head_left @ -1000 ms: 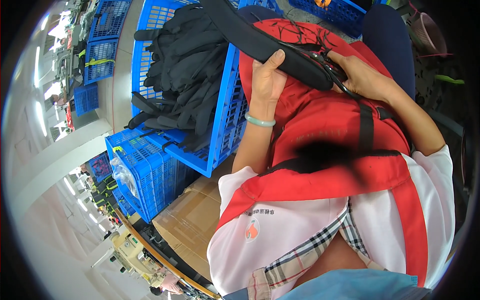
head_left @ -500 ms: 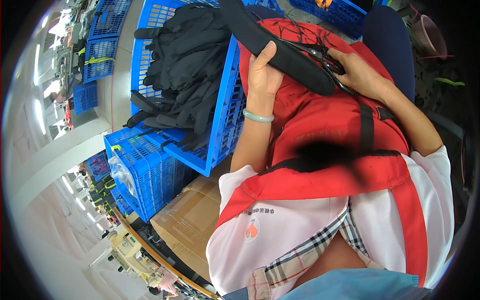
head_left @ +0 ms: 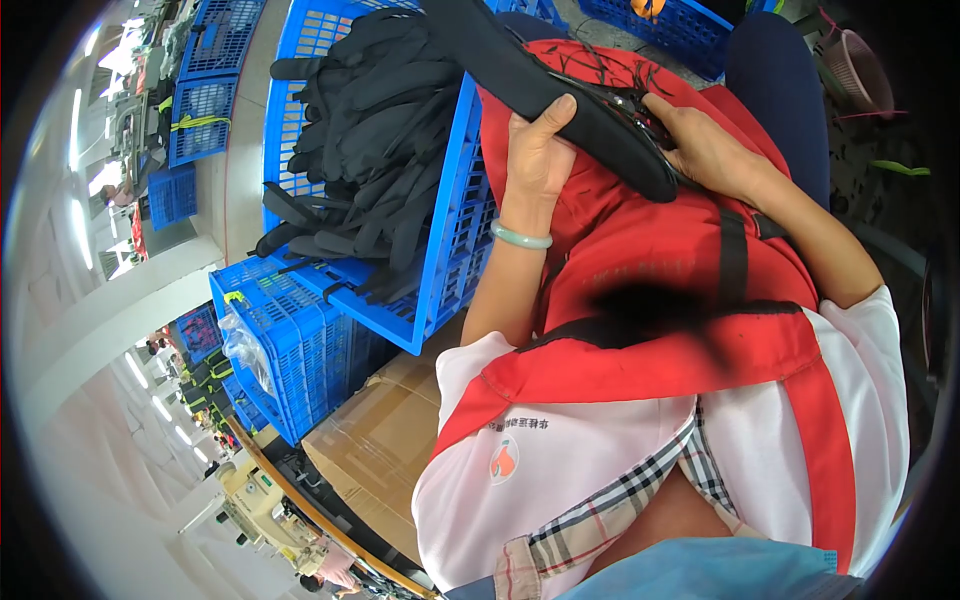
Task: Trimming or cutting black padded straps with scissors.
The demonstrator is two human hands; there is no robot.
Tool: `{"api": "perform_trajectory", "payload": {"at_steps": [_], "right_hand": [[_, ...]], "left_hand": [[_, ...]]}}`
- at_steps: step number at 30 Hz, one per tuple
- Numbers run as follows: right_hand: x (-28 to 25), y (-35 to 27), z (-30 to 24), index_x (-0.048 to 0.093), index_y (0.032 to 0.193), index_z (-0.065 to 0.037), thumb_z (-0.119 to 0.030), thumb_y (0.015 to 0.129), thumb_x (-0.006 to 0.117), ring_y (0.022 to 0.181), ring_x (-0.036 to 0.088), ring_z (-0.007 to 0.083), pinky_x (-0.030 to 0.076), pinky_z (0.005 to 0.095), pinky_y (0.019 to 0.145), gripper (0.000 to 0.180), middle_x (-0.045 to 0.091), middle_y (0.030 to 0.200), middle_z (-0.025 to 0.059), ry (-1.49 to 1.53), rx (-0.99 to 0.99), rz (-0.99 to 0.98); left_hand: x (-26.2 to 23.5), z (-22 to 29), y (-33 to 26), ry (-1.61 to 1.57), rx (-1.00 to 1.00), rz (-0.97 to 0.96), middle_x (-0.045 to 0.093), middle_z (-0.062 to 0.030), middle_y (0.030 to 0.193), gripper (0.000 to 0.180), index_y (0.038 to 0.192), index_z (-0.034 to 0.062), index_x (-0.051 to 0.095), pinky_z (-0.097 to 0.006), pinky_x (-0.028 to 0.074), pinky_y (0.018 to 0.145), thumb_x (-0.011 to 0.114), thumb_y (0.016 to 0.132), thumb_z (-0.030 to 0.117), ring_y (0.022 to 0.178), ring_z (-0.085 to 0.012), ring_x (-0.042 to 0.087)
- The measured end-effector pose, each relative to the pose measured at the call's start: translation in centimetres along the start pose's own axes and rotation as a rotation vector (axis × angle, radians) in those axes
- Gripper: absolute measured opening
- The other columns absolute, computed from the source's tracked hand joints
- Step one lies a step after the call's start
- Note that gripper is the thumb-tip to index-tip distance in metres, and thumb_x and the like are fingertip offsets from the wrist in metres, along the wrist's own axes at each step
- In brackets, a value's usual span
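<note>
Left hand (head_left: 538,155) grips black padded strip (head_left: 520,75); right hand (head_left: 715,150) holds scissors (head_left: 632,106) (white shirt (head_left: 600,455) bears dark print (head_left: 519,424))

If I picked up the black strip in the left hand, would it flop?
Probably just a little: the strip looks padded and curves smoothly past the left hand. It's likely light, being slim and soft-looking. Being flattish, it probably wouldn't roll.
</note>
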State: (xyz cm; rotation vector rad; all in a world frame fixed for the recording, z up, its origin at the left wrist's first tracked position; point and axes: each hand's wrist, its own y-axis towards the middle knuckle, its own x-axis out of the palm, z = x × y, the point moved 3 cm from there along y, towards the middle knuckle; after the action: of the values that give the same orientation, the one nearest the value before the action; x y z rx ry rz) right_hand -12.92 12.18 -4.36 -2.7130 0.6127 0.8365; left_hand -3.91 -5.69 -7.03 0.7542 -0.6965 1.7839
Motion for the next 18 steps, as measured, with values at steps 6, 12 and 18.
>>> {"api": "perform_trajectory", "payload": {"at_steps": [6,12,18], "right_hand": [[-0.25,0.29,0.05,0.05,0.115,0.006,-0.019,0.087,0.065,0.086,0.059,0.0448,0.046,0.0464,0.07,0.04,0.061,0.086,0.0288,-0.011,-0.02,-0.004],[-0.1,0.59,-0.12,0.052,0.112,0.005,-0.02,0.088,0.064,0.085,0.06,0.0442,0.046,0.0453,0.07,0.037,0.061,0.086,0.0287,0.02,-0.045,0.029],[0.17,0.79,-0.27,0.053,0.108,0.005,-0.02,0.087,0.065,0.082,0.059,0.0436,0.046,0.0443,0.068,0.035,0.061,0.083,0.0275,0.068,-0.061,0.023]], "left_hand": [[0.2,-0.09,-0.16,-0.017,0.021,0.028,0.065,-0.0049,0.104,0.027,0.108,0.0073,0.06,-0.036,0.05,0.094,0.068,0.083,-0.001,0.099,-0.0198,0.062],[0.52,-0.17,-0.24,0.011,0.017,-0.003,0.064,-0.0044,0.104,0.027,0.109,0.0072,0.06,-0.036,0.049,0.095,0.067,0.084,0.0,0.099,-0.0196,0.062],[0.62,-0.17,-0.77,0.062,0.02,-0.003,0.063,-0.0052,0.105,0.028,0.11,0.0058,0.059,-0.036,0.048,0.095,0.068,0.084,0.0,0.1,-0.0205,0.061]]}}
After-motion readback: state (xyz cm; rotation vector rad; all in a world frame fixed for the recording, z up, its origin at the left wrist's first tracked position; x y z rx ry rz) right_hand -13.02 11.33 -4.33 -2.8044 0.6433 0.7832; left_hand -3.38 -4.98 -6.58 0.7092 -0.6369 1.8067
